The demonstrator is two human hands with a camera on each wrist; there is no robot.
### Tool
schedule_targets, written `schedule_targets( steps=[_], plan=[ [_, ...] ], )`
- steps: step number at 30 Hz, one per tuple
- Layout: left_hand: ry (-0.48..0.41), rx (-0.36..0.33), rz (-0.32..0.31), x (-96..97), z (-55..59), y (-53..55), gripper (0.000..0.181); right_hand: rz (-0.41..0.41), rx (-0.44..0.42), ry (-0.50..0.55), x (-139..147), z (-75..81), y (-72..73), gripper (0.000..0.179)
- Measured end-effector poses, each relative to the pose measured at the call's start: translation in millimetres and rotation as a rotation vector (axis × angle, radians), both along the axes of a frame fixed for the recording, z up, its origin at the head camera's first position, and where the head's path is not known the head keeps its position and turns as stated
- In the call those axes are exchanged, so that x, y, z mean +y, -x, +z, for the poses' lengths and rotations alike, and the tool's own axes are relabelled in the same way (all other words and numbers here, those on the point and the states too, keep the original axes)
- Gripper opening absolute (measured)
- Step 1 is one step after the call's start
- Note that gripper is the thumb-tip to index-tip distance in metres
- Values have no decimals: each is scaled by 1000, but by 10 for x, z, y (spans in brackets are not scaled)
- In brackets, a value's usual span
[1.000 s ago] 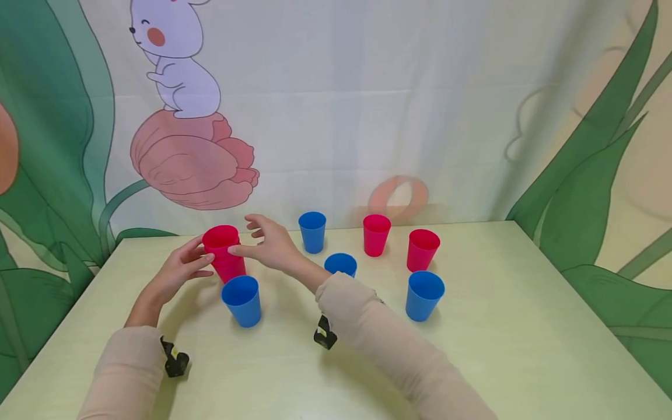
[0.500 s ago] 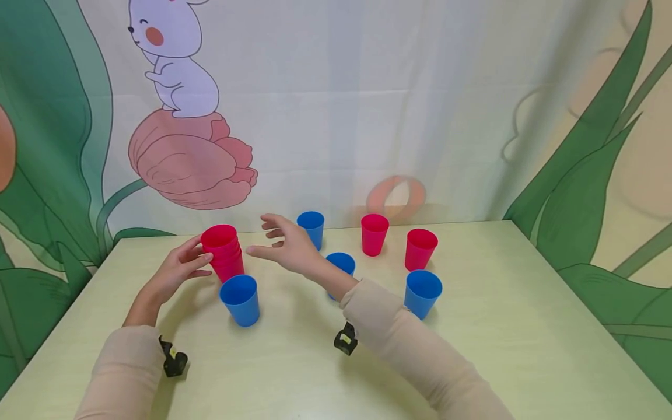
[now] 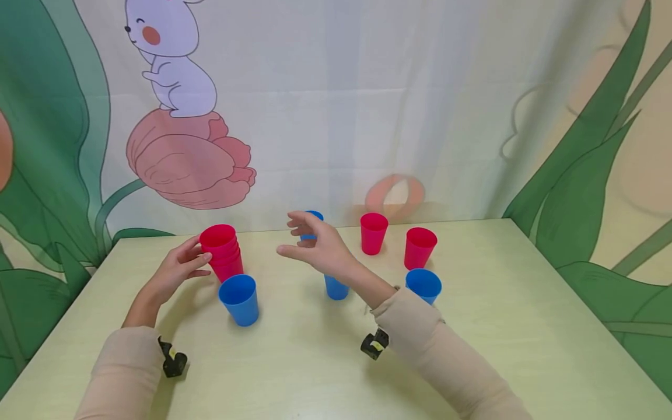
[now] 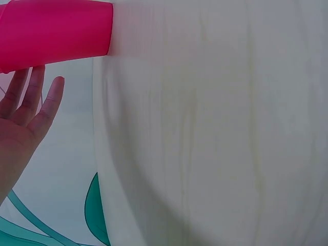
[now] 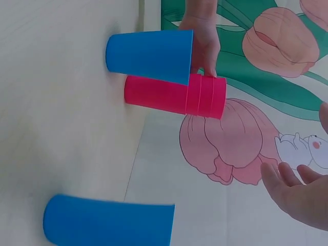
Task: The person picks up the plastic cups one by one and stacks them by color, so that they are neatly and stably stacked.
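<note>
My left hand holds a nested stack of red cups at the table's left, thumb on the near side near the rims. The left wrist view has its fingertips against the underside of the red stack. Several rims show one above another in the right wrist view. A single blue cup stands just in front of the stack. My right hand hovers mid-table with relaxed, spread fingers and holds nothing. It partly covers a far blue cup and a nearer blue cup.
Two red cups stand apart toward the back right, one near the curtain and one further right. A blue cup in front of them is partly behind the right sleeve. A printed curtain hangs along the table's back edge.
My right hand has left the side of the red stack and moved right, over the middle blue cups. The left hand and the stack have stayed in place.
</note>
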State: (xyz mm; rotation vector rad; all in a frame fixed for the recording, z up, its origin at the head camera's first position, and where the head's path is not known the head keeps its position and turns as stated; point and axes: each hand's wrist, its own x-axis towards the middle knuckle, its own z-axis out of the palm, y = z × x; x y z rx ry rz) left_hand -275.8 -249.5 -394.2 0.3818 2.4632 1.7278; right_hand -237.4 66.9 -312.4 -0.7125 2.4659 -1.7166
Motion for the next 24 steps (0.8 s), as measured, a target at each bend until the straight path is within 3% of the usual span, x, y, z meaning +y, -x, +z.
schedule_targets(
  steps=[13,24],
  plan=[
    [13,7,-3,-15,11,-7,69,-20,1,-14,504,-54,-149,61],
    [88,63,26,31,79,-20,71,-125,25,-41,1070,-100,-270,60]
  ],
)
